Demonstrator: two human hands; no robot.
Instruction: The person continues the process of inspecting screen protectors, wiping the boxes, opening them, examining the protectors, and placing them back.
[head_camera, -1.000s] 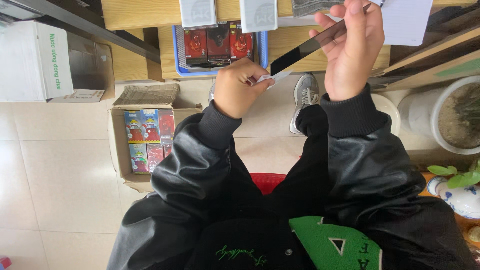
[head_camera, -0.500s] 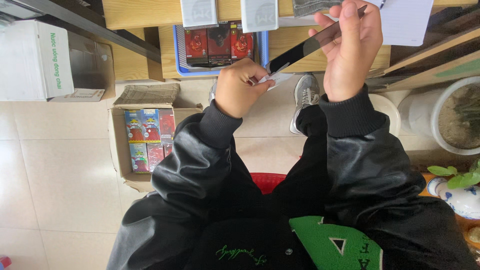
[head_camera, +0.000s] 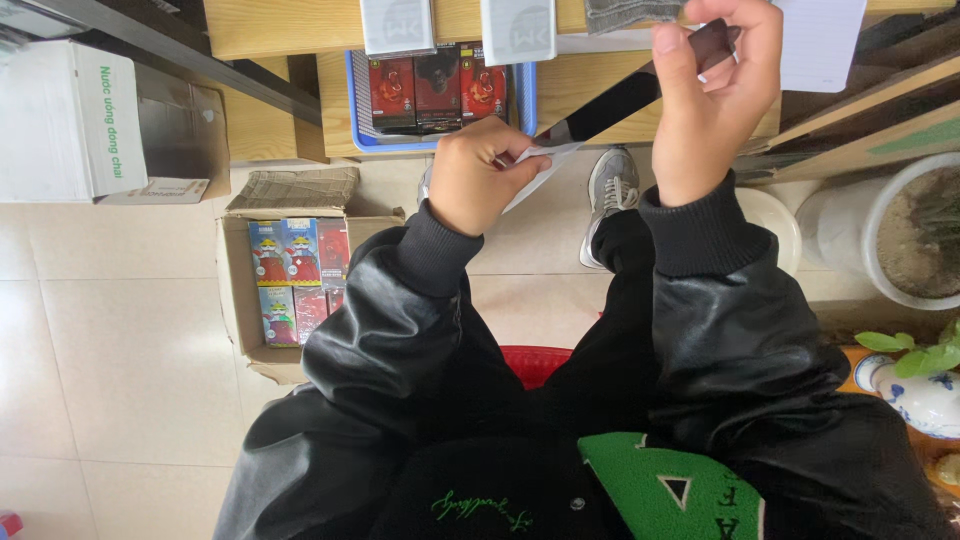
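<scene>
Head view: my right hand (head_camera: 712, 95) pinches the dark flat strip (head_camera: 640, 92) at its upper end. Its long axis slants down-left from there to my left hand (head_camera: 480, 175), which pinches a white sheet (head_camera: 545, 165) touching the strip's lower end.

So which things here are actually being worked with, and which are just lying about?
In hand:
- right hand gripping a flat dark sheet
- left hand pinching a small white slip at the sheet's lower end

Lying about:
- open cardboard box of coloured packs
- blue basket of red packs
- white carton
- plant pot
</scene>
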